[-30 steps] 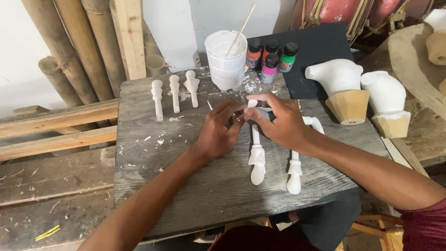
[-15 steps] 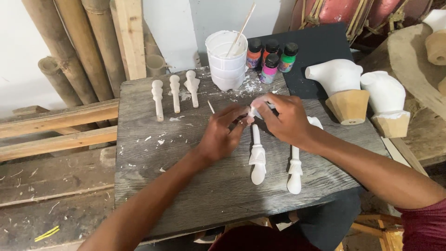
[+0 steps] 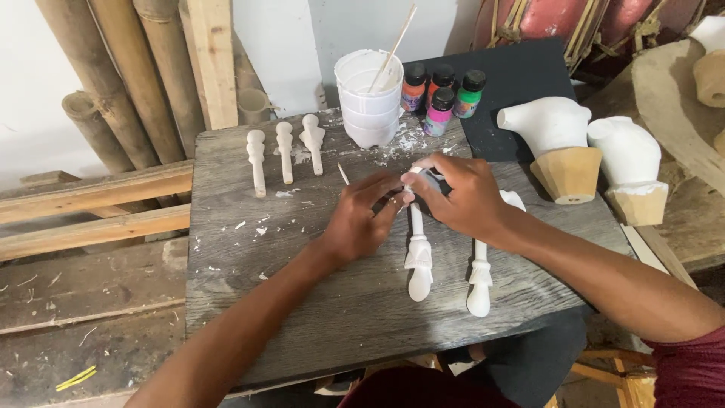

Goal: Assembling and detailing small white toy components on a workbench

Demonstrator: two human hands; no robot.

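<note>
Head view: both hands meet over the middle of the grey wooden board [image 3: 249, 302]. Left hand [image 3: 359, 223] is curled, fingertips pinching at the top end of a white turned spindle [image 3: 417, 253] lying on the board; a thin stick or brush handle [image 3: 343, 174] pokes out just beyond its knuckles (can't tell if it is actually gripped). Right hand [image 3: 464, 198] is closed around a small grey-white object at that same top end, fingers wrapped, thumb touching the left fingertips; what the object is stays hidden. Against the earlier frames the hands have barely shifted, only drawn a little closer together at the spindle tip, so the work at that end reads as ongoing, not finished. A second white spindle [image 3: 479, 283] lies just beside the right wrist, partly under the forearm. Beyond the left hand, three shorter white spindles [image 3: 285, 151] lie in a row. Beyond both hands is a white plastic tub [image 3: 368, 102] with a stir stick, and small paint bottles [image 3: 442, 94] next to it. Past the right hand, two white busts on wooden bases [image 3: 563, 147]. Bamboo poles [image 3: 113, 75] lean far left.
</note>
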